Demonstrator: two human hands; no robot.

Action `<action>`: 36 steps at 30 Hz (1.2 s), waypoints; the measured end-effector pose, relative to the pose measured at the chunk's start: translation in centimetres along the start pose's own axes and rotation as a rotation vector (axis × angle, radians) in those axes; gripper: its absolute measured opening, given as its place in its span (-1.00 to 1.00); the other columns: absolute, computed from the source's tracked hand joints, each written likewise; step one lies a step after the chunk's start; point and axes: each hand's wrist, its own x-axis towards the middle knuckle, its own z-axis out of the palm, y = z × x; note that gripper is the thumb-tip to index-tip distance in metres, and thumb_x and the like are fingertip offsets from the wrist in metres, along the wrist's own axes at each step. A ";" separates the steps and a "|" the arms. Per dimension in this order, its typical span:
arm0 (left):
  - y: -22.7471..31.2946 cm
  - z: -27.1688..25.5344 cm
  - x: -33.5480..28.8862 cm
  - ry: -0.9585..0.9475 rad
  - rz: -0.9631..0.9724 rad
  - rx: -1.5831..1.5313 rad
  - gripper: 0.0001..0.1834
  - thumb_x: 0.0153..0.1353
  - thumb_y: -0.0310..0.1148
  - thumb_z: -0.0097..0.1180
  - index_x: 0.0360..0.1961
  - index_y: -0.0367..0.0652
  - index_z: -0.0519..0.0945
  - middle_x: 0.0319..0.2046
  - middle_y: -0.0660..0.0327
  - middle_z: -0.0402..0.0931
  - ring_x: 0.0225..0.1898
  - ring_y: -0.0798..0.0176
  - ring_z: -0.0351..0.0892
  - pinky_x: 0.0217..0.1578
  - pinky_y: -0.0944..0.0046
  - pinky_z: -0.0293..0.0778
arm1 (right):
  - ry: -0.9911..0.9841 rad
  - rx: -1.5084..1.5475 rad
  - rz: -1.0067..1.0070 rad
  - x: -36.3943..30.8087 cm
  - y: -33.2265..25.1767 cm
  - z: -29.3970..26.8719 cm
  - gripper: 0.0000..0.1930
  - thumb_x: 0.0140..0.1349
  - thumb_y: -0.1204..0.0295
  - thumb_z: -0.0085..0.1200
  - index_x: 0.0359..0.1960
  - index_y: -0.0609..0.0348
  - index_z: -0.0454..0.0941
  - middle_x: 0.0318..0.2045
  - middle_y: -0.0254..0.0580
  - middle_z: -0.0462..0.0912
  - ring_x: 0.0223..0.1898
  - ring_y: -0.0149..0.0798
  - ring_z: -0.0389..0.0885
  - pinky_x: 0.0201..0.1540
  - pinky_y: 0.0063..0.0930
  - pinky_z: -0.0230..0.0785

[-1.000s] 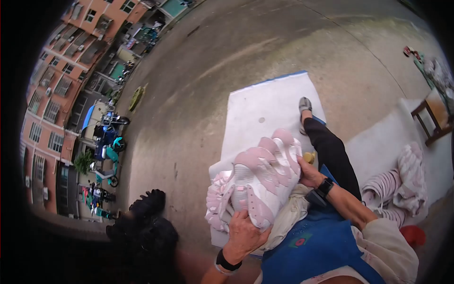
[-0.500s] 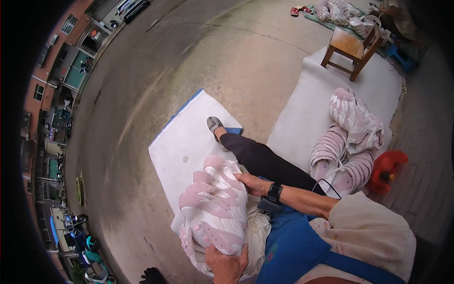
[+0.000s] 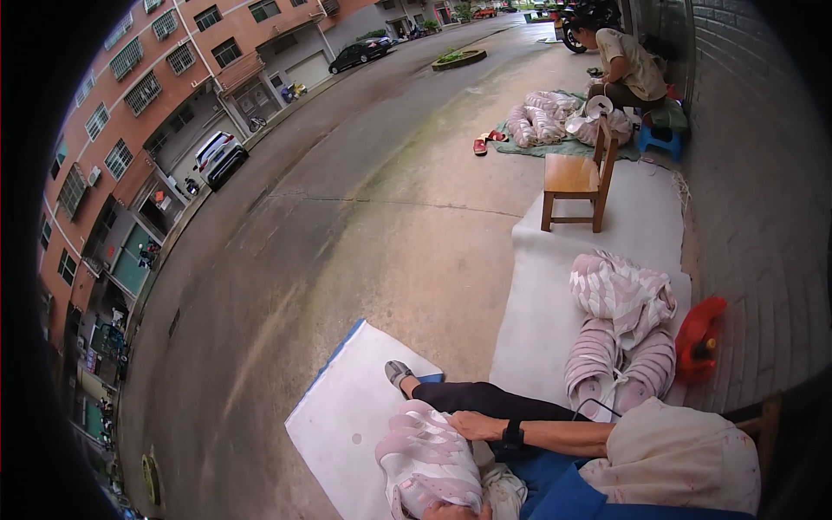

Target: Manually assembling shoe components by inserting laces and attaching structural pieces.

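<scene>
A stack of pink-and-white shoe uppers (image 3: 429, 455) lies on my lap, over my blue apron (image 3: 555, 490). My right hand (image 3: 475, 426), with a dark watch on its wrist, is closed on the upper side edge of the stack. At the lower end my left hand (image 3: 458, 510) grips the same stack; the frame's bottom edge cuts it off. Off-white cloth or lining (image 3: 503, 490) bunches beside the stack. My leg in dark trousers (image 3: 494, 399) stretches out past it, ending in a grey shoe (image 3: 399, 373).
A white sheet (image 3: 334, 416) lies under my foot. On another sheet (image 3: 529, 321) are more bundled shoe uppers (image 3: 620, 295), a wooden chair (image 3: 574, 178) and a red container (image 3: 700, 342). Farther back, a person (image 3: 633, 65) sits by more bundles (image 3: 542, 117). A brick wall (image 3: 754, 199) runs along the right.
The view has tilted up, so my hands and the stack sit lower in the picture, and the seated person and more buildings have come into it. Both hands keep hold of the stack.
</scene>
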 end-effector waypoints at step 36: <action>-0.9 -3.9 -2.0 -0.030 -0.174 -0.524 -0.82 0.19 -0.37 0.18 -0.28 -0.26 0.65 -0.39 0.06 0.63 -0.36 0.14 0.61 -0.27 0.14 0.50 | -0.398 -0.090 -0.424 -2.5 -13.3 -1.7 -0.35 -0.15 0.34 0.15 0.12 0.16 0.42 0.10 0.14 0.35 0.20 0.12 0.29 0.29 -0.22 0.11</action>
